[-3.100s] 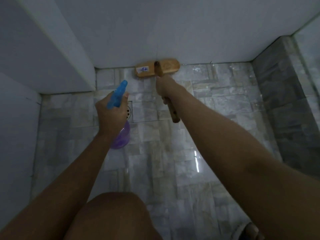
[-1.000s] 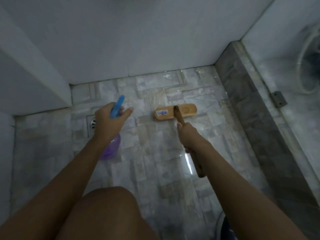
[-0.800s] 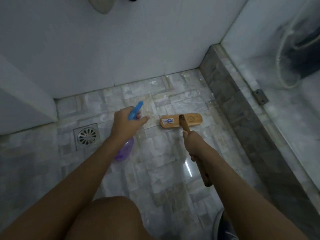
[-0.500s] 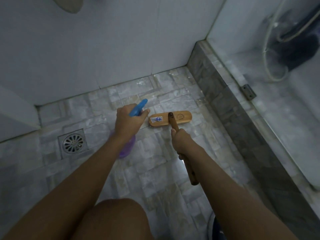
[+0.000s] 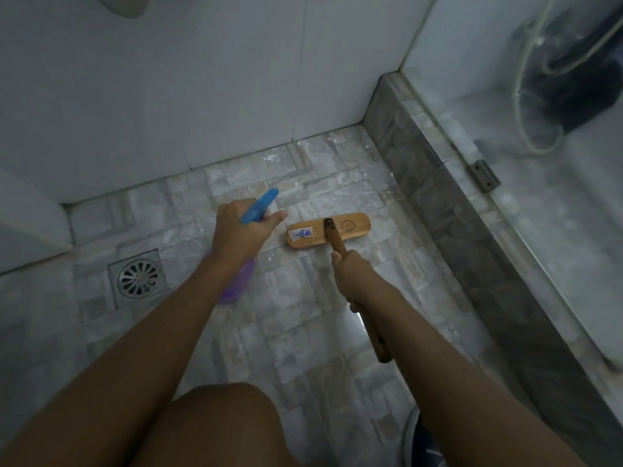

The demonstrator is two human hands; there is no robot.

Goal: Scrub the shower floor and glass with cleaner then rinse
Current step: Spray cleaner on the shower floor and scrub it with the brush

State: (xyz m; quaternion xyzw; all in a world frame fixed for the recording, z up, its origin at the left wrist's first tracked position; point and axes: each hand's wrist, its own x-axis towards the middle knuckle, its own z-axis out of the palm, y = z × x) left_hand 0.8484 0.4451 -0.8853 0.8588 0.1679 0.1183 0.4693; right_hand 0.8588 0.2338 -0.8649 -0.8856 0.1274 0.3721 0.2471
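head view suggests an early stage: left hand (image 5: 236, 237) grips the spray bottle (image 5: 260, 205) above the floor (image 5: 303, 332), right hand (image 5: 350, 274) wraps the brush (image 5: 352, 226) handle, bristle head flat on that floor. glass (image 5: 539, 237) and rinsing seem not yet done.

Single head-worn, wide-angle view. It looks steeply down and forward over the person's knee (image 5: 219, 426) at the floor (image 5: 303, 332), facing the wall (image 5: 202, 96). The arms enter from the bottom edge. Left hand (image 5: 241, 234) and right hand (image 5: 350, 274) are near, mid-frame. Curb (image 5: 438, 203) and glass (image 5: 556, 230) run along the right.
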